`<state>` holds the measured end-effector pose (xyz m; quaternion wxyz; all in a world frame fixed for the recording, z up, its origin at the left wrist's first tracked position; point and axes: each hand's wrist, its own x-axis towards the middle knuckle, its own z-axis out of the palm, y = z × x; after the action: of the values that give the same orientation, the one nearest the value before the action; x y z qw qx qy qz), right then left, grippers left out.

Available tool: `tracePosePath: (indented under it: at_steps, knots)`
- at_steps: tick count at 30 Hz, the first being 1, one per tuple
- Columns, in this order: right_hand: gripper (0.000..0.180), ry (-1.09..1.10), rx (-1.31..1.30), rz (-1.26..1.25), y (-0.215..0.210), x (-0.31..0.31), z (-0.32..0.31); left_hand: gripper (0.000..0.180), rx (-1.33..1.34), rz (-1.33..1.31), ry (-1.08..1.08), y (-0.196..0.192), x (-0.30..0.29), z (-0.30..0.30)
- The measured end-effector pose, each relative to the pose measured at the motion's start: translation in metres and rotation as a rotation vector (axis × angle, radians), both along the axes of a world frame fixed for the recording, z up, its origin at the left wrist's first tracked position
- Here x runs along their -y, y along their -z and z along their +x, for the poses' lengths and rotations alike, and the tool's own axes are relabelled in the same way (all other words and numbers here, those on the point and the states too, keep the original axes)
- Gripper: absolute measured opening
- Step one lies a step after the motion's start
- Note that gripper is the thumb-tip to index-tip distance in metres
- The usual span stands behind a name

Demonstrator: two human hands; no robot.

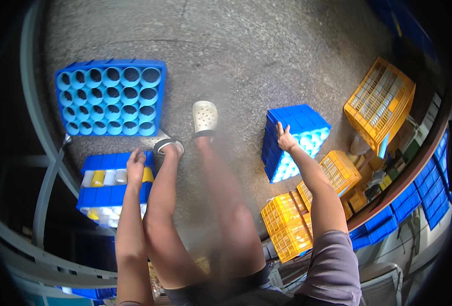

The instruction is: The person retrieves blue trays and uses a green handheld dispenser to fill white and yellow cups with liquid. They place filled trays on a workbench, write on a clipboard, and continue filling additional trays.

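My left hand (135,167) hovers over or rests at a blue crate (116,162) beside my leg, its fingers loosely bent and nothing visible in them; whether it touches the crate I cannot tell. White and yellow cylinders (97,178) show in that crate. To the right, my right hand (286,139) has its fingers stretched out against the edge of another blue crate (300,118). Bright, pale round shapes fill this crate's near face. Another blue crate (163,97), with rows of light-blue round tubes, lies at the upper left, and the tubes look hollow.
Yellow slatted crates (381,99) stand at the right, with lower yellow crates (287,224) near my right arm. Grey metal rails (50,196) run along the left. My shoes (205,117) are on speckled grey floor (226,61). More blue crates (392,219) lie beyond a brown edge.
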<state>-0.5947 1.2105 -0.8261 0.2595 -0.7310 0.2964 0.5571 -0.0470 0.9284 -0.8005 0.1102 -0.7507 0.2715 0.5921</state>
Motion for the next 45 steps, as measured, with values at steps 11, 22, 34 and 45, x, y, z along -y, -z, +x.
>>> tracePosePath:
  at_steps: [11,22,34,45]
  knots:
    - [0.036,0.035,-0.159,0.195,-0.243,0.055,-0.042,0.029,-0.061,-0.107,-0.158,-0.181,0.004,-0.038]
    - [0.031,0.679,-0.009,-0.561,-0.572,0.299,-0.065,0.027,-0.119,-0.518,-0.165,-0.311,-0.033,-0.05]
    - [0.027,1.452,0.891,-0.313,-0.657,0.442,0.195,0.025,-0.56,-0.642,0.113,-0.489,-0.069,-0.038]
    - [0.031,1.185,0.819,-0.307,-0.557,0.562,0.43,0.055,-0.962,-1.01,-1.082,-0.534,0.028,0.037]
